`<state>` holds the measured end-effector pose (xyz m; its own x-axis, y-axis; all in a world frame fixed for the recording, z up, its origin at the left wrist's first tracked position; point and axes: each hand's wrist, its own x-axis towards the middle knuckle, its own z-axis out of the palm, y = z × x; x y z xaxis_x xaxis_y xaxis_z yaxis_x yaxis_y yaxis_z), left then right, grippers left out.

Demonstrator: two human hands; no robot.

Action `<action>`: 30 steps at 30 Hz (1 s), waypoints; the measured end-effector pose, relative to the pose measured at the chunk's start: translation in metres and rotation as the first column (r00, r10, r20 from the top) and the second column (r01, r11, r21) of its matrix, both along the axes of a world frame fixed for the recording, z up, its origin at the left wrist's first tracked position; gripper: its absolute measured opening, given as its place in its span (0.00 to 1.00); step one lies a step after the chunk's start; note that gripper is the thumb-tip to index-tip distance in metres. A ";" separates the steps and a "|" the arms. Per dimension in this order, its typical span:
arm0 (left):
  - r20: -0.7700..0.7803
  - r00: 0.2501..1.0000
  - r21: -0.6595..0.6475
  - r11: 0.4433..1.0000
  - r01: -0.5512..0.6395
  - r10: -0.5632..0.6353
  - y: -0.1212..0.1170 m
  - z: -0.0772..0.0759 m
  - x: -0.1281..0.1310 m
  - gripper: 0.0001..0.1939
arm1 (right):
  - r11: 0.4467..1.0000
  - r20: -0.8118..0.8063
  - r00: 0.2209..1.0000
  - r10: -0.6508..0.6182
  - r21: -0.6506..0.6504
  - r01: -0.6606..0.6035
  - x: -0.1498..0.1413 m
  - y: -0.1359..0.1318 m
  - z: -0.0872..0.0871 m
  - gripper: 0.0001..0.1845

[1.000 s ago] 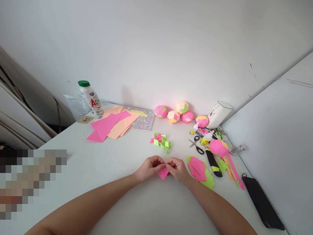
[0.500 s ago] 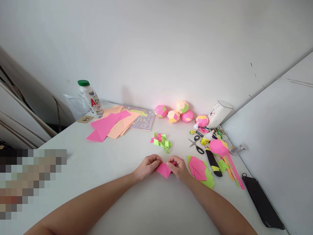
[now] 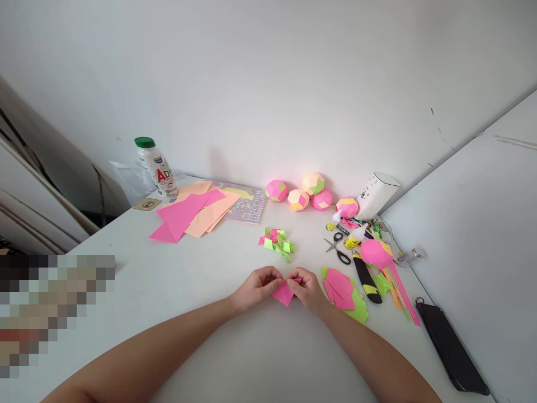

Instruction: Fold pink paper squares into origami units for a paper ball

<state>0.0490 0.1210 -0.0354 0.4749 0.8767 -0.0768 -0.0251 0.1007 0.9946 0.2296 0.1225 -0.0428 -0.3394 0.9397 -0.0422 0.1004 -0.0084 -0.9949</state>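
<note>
At the frame's lower centre, we pinch the pink paper (image 3: 286,295) over the worktop (image 3: 188,266), fingers of our left hand (image 3: 260,285) and right hand (image 3: 306,288) clamped on its upper part. Matching edges before creasing should help; we can't quite see its folds.

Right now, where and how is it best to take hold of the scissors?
Probably by the nearer black handle loop, from above on the near side: the scissors lie flat and open, and their blades point left, away from that loop.
</note>
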 end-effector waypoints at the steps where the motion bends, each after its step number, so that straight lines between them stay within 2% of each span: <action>1: -0.031 1.000 0.024 1.000 0.006 -0.005 -0.001 0.000 0.001 0.10 | 1.000 0.005 1.000 -0.001 0.009 0.001 0.000 0.000 0.000 0.07; 5: -0.088 0.996 0.049 0.999 0.001 0.003 -0.001 -0.001 0.001 0.12 | 1.000 -0.025 1.000 0.003 0.004 -0.003 -0.002 -0.001 0.003 0.06; 10: 0.067 0.998 -0.007 1.000 -0.004 0.005 0.000 -0.002 0.000 0.12 | 0.996 -0.077 0.997 -0.029 -0.083 0.023 -0.001 0.001 0.008 0.07; 13: 0.104 0.995 -0.013 1.000 -0.011 0.012 0.000 0.000 0.000 0.12 | 0.996 -0.070 0.997 -0.029 -0.091 0.022 0.000 0.001 0.007 0.07; 19: -0.042 0.999 0.041 0.999 -0.008 0.010 -0.002 0.002 0.002 0.11 | 0.998 -0.009 0.998 0.057 -0.003 -0.057 -0.002 -0.002 0.001 0.07; 22: -0.086 0.996 0.061 0.998 -0.023 0.028 -0.002 0.002 0.002 0.11 | 0.998 -0.006 0.998 0.063 -0.007 -0.064 -0.002 -0.002 0.002 0.06; 30: 0.009 0.998 -0.007 0.998 -0.055 0.055 0.001 0.000 -0.002 0.12 | 0.999 -0.153 0.988 -0.037 -0.035 0.032 0.001 0.002 0.009 0.06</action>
<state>0.0468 0.1222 -0.0358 0.4267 0.9010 -0.0785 -0.0401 0.1056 0.9936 0.2307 0.1247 -0.0335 -0.3119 0.9498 -0.0230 -0.0543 -0.0420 -0.9976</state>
